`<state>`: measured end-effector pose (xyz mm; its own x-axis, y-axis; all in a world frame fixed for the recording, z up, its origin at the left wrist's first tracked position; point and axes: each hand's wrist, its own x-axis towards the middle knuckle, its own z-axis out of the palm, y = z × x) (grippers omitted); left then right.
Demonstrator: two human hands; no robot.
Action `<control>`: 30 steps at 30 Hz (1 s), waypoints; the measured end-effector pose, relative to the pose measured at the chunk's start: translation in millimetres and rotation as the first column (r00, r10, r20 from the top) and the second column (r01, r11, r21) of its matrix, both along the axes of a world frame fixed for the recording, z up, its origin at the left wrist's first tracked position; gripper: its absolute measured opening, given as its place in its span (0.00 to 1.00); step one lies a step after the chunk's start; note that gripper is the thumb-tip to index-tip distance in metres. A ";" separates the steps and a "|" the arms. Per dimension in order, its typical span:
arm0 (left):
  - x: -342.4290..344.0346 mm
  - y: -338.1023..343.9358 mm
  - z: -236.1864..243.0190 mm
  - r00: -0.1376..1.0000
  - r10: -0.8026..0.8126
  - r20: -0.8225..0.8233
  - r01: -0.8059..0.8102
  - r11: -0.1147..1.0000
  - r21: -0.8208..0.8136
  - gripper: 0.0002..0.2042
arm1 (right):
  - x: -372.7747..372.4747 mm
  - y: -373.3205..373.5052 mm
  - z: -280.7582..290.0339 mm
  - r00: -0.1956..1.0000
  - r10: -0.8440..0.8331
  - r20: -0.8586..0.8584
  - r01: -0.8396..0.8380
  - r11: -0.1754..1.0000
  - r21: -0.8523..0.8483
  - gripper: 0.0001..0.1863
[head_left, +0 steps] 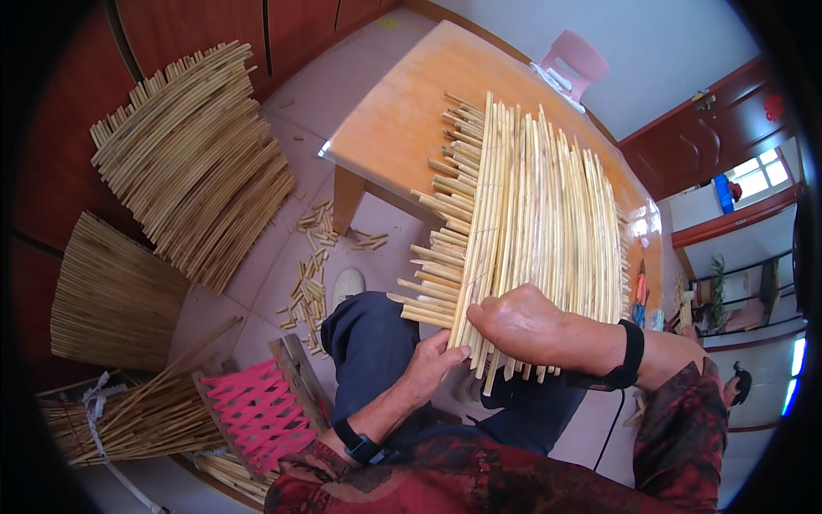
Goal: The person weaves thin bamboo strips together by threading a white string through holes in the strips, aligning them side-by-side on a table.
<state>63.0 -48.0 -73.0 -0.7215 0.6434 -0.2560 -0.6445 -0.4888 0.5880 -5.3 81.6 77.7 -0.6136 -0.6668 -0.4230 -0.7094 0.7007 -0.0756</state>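
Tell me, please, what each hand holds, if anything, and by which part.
The left hand grips the stick mat at its near left corner. The right hand is shut over the mat's near end; what it grips is hidden.

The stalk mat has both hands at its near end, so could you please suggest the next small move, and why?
I would probably nudge the stalk ends level with the right hand while the left hand steadies the stalk mat: both hands are at that end, and the ends stick out unevenly.
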 end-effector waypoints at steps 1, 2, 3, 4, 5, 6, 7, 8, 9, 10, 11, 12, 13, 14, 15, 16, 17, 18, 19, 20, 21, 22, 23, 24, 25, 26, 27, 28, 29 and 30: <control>0.0 0.6 -2.1 1.000 0.002 -0.003 -0.002 1.000 -0.002 0.15 | -0.6 -0.2 -0.1 1.000 0.002 0.006 -0.002 1.000 0.010 0.05; -0.5 1.0 -0.9 1.000 0.009 0.011 -0.009 1.000 0.017 0.15 | -1.2 -0.2 0.2 1.000 0.001 0.007 -0.001 1.000 0.009 0.05; -0.7 1.2 -0.4 1.000 0.015 0.024 -0.016 0.999 0.036 0.15 | -2.5 -0.3 1.1 1.000 0.018 0.022 -0.018 0.999 0.036 0.04; -0.1 1.5 -2.4 1.000 0.014 0.025 -0.015 0.999 0.035 0.15 | -3.0 -0.6 1.7 0.999 0.034 0.038 -0.036 0.997 0.063 0.04; 0.7 1.7 -5.2 1.000 0.020 0.024 -0.021 0.999 0.024 0.14 | -3.0 -1.6 2.0 0.999 0.035 0.039 -0.037 0.997 0.061 0.04; 1.4 1.6 -6.8 0.999 0.027 0.023 -0.027 1.000 0.014 0.14 | -3.0 -2.9 2.0 0.998 0.019 0.057 -0.022 0.998 0.064 0.05; 1.2 1.0 -6.7 0.999 0.028 0.024 -0.028 1.000 0.012 0.14 | -3.0 -4.0 2.0 0.997 0.002 0.076 -0.007 0.998 0.067 0.05; 0.8 0.7 -6.7 1.000 0.025 0.016 -0.026 0.999 0.023 0.14 | -2.7 -3.6 1.9 0.997 0.003 0.078 -0.008 0.998 0.066 0.05; 0.3 0.5 -6.7 1.000 0.023 0.008 -0.023 0.999 0.034 0.13 | -2.2 -2.2 2.0 0.995 -0.027 0.091 0.022 0.999 0.048 0.05; -0.1 0.5 -5.6 1.000 0.023 0.010 -0.024 0.999 0.033 0.13 | -1.9 -0.9 2.3 0.993 -0.057 0.104 0.054 0.998 0.031 0.06; -0.8 -0.3 -3.8 1.000 0.017 0.006 -0.017 1.000 0.013 0.13 | -2.0 -0.6 2.5 0.993 -0.055 0.107 0.053 0.998 0.029 0.06; -1.4 -0.7 -3.1 1.000 0.011 0.001 -0.011 1.000 -0.006 0.13 | -2.6 -0.4 3.2 0.991 -0.065 0.120 0.060 0.997 0.044 0.06; -2.0 -0.8 -4.0 1.000 0.012 0.004 -0.012 1.000 -0.008 0.13 | -3.3 -0.9 4.1 0.988 -0.074 0.133 0.067 0.996 0.060 0.06; -2.4 -0.7 -4.8 1.000 0.022 -0.015 -0.022 1.000 -0.001 0.13 | -3.8 -2.7 6.8 0.988 -0.075 0.133 0.067 0.996 0.060 0.06; -2.4 -0.4 -5.3 0.999 0.032 -0.035 -0.032 0.999 0.008 0.13 | -4.5 -4.8 10.2 0.988 -0.071 0.140 0.061 0.995 0.073 0.05; -2.1 -0.7 -3.8 0.999 0.031 -0.035 -0.031 0.999 0.009 0.13 | -4.9 -6.1 11.8 0.987 -0.068 0.146 0.055 0.995 0.087 0.05; -2.3 -0.4 -1.0 0.998 0.050 -0.034 -0.051 0.999 -0.014 0.12 | -5.7 -5.6 11.2 0.987 -0.068 0.145 0.056 0.994 0.089 0.05; -2.7 0.2 0.4 0.997 0.070 -0.033 -0.071 0.997 -0.035 0.12 | -6.4 -4.8 10.3 0.989 -0.063 0.133 0.049 0.993 0.104 0.05; -3.4 1.2 0.1 0.997 0.070 -0.035 -0.071 0.997 -0.032 0.12 | -7.3 -4.3 9.7 0.991 -0.057 0.121 0.043 0.992 0.119 0.05; -3.8 2.3 2.1 0.998 0.055 -0.025 -0.055 0.998 -0.028 0.12 | -9.2 -4.1 11.4 0.991 -0.054 0.122 0.039 0.992 0.122 0.05; -4.3 3.1 4.0 0.999 0.039 -0.016 -0.040 0.999 -0.024 0.12 | -11.7 -4.0 13.3 0.998 -0.057 0.039 0.051 0.988 0.149 0.06; -4.8 3.6 5.1 0.999 0.043 -0.015 -0.043 0.999 -0.021 0.12 | -15.3 -4.1 15.7 0.997 -0.057 -0.044 0.064 0.983 0.174 0.06; -4.0 3.7 4.0 0.998 0.058 0.018 -0.058 0.998 0.014 0.12 | -22.4 -8.2 25.3 0.990 -0.080 -0.113 0.095 0.987 0.132 0.07; -3.4 3.3 3.1 0.996 0.073 0.051 -0.075 0.996 0.048 0.12 | -28.9 -9.8 33.5 0.989 -0.077 -0.130 0.088 0.993 0.075 0.05; -4.2 1.9 2.8 0.996 0.078 0.053 -0.080 0.996 0.049 0.12 | -28.7 -13.5 36.2 0.987 -0.098 -0.123 0.091 0.994 -0.060 0.05; -8.4 1.6 2.7 0.994 0.056 0.092 -0.063 0.995 0.072 0.12 | -28.3 -17.4 38.1 0.985 -0.126 -0.121 0.102 0.977 -0.187 0.05; -12.4 2.2 3.3 0.991 0.034 0.130 -0.047 0.994 0.096 0.11 | -23.5 -21.2 34.9 0.990 -0.117 -0.085 0.104 0.985 -0.139 0.04; -15.4 4.0 6.4 0.992 0.030 0.126 -0.043 0.994 0.104 0.11 | -17.4 -22.6 29.6 0.993 -0.109 -0.049 0.104 0.990 -0.091 0.04; -17.0 4.8 10.6 0.990 0.024 0.138 -0.031 0.998 0.052 0.10 | -16.0 -20.5 23.2 0.998 -0.068 0.006 0.069 0.996 -0.052 0.05; -17.7 5.4 13.2 0.989 0.018 0.150 -0.018 1.000 0.001 0.09 | -15.8 -17.8 18.5 0.998 -0.065 0.006 0.065 0.997 -0.050 0.05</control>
